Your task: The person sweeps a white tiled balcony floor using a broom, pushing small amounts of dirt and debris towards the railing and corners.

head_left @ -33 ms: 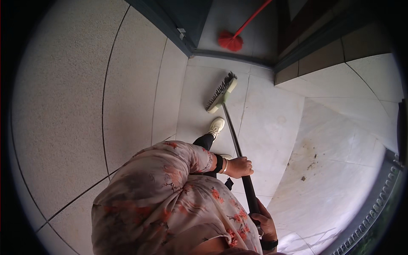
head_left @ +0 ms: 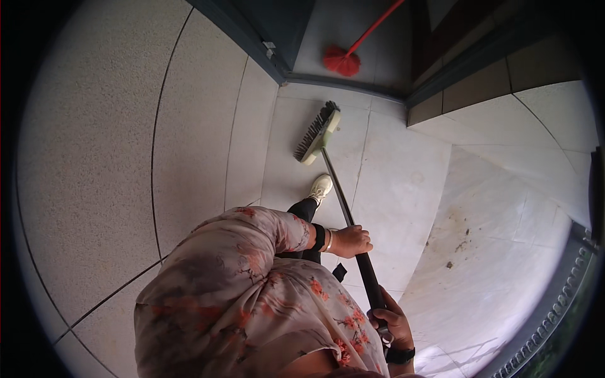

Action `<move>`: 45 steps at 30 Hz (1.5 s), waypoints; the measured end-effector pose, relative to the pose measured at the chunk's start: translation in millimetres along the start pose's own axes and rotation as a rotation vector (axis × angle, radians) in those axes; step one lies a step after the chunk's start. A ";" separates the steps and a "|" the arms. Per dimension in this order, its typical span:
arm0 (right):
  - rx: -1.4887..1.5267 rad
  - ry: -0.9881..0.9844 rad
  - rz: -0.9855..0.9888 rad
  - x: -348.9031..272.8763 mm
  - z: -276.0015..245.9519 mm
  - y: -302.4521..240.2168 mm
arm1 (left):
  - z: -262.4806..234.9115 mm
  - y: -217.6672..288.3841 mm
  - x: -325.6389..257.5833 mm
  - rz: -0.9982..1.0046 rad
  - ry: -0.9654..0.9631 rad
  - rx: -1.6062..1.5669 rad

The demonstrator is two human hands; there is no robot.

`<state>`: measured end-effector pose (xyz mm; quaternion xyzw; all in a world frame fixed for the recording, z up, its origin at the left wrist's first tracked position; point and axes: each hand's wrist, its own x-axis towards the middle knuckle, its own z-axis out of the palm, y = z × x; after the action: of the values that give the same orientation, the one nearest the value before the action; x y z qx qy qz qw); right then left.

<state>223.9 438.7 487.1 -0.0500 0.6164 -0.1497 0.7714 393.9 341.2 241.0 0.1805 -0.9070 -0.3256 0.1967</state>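
Observation:
A long-handled floor brush (head_left: 338, 191) slants across the pale tiles. Its pale green head (head_left: 329, 129) lies toward the doorway, with dark bristles facing left. Partway up the black grip, my left hand (head_left: 350, 241) is closed around the handle. My right hand (head_left: 393, 320) holds the handle's top end, lower in the picture, near the front of my floral shirt; part of its fingers is hidden behind the handle. A white shoe (head_left: 321, 187) of mine stands just below the brush head.
A red mop or broom (head_left: 342, 61) rests beyond the grey door sill (head_left: 346, 87). A speckled tiled wall (head_left: 113, 157) rises on the left. Small brown debris (head_left: 449, 264) is scattered over the stained floor at right. A metal-edged track (head_left: 542, 327) runs along the lower right.
The brush head has shifted a little to the left, showing more of its bristles. My left hand has moved slightly left and up with the handle.

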 end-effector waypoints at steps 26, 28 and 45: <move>0.217 -0.180 0.028 28.4 -18.7 -29.6 | -49.2 -28.5 11.9 -0.109 -0.169 0.061; 0.248 -0.282 -0.001 106.7 -1.1 -53.9 | -40.2 -103.3 -22.5 -0.253 -0.099 0.110; -0.101 -0.110 0.044 45.5 -6.9 -133.7 | -57.3 -52.7 22.5 -0.378 0.227 0.023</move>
<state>203.5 299.0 477.9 -0.0837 0.5807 -0.0984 0.8038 412.3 263.1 252.3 0.3851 -0.8327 -0.3240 0.2311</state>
